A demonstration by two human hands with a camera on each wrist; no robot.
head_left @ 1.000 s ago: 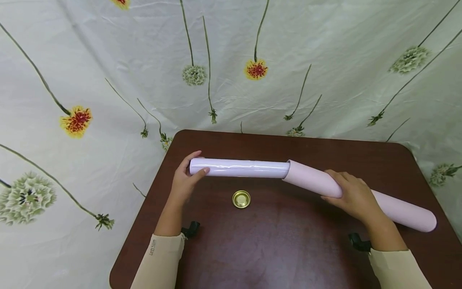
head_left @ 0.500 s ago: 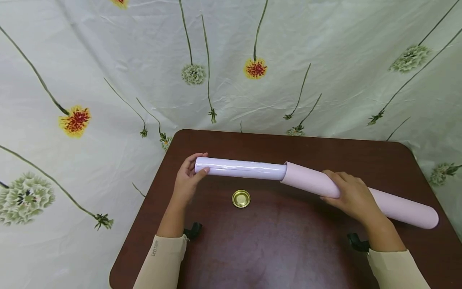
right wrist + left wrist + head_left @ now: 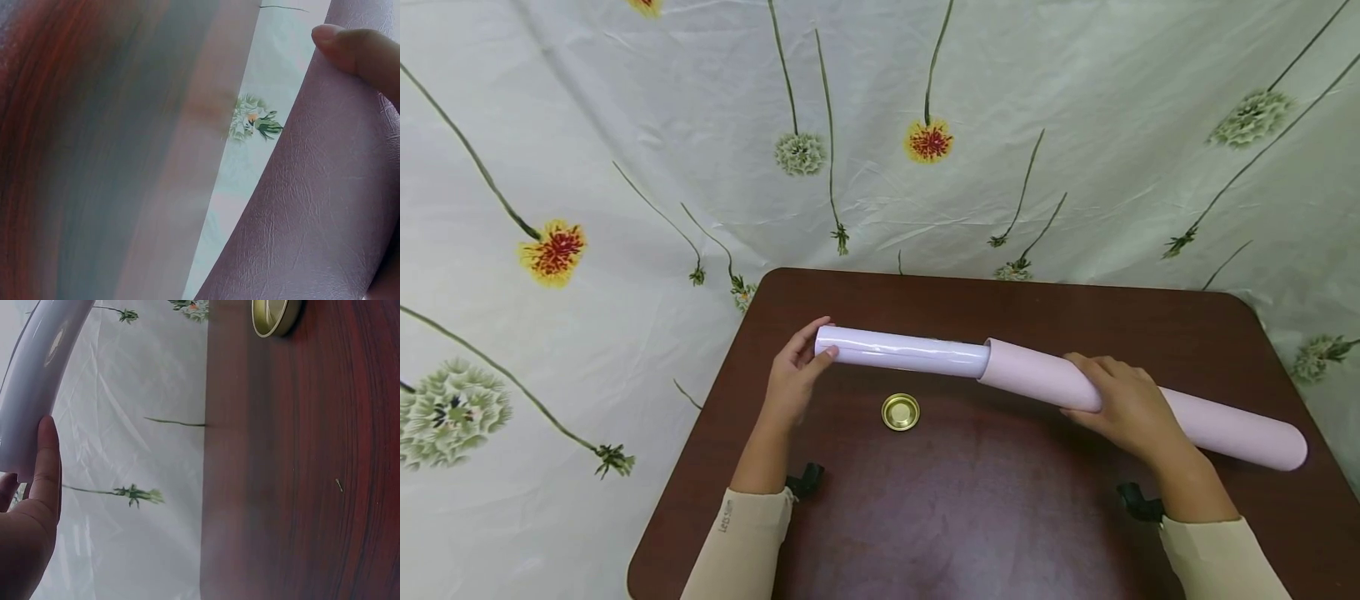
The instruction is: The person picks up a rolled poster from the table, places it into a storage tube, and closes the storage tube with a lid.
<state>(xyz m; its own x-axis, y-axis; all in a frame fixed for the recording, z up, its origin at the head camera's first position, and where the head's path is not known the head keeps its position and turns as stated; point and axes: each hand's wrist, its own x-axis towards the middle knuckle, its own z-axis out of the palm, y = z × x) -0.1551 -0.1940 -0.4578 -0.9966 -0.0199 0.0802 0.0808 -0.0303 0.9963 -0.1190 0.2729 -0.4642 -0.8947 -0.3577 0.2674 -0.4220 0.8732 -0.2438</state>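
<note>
A glossy white roll [image 3: 902, 352], which looks like rolled-up paper or film, lies partly inside a long pale pink tube [image 3: 1228, 425]. My left hand [image 3: 790, 379] holds the roll's left end, thumb along the near side and fingers behind. In the left wrist view the thumb presses along the white roll [image 3: 37, 381]. My right hand [image 3: 1123, 404] grips the pink tube around its middle from above. The tube's textured surface [image 3: 312, 187] fills the right side of the right wrist view. The roll's right part is hidden inside the tube.
A small round gold lid or dish [image 3: 900, 412] lies on the dark brown table [image 3: 970, 517], below the roll. Behind the table's far edge hangs a pale cloth [image 3: 865, 208] with a flower print. Dark bands [image 3: 1141, 502] show at both wrists.
My left hand has moved right with the white roll, so less of it shows outside the tube. The tube's open end has shifted slightly left; my right hand keeps its grip.
</note>
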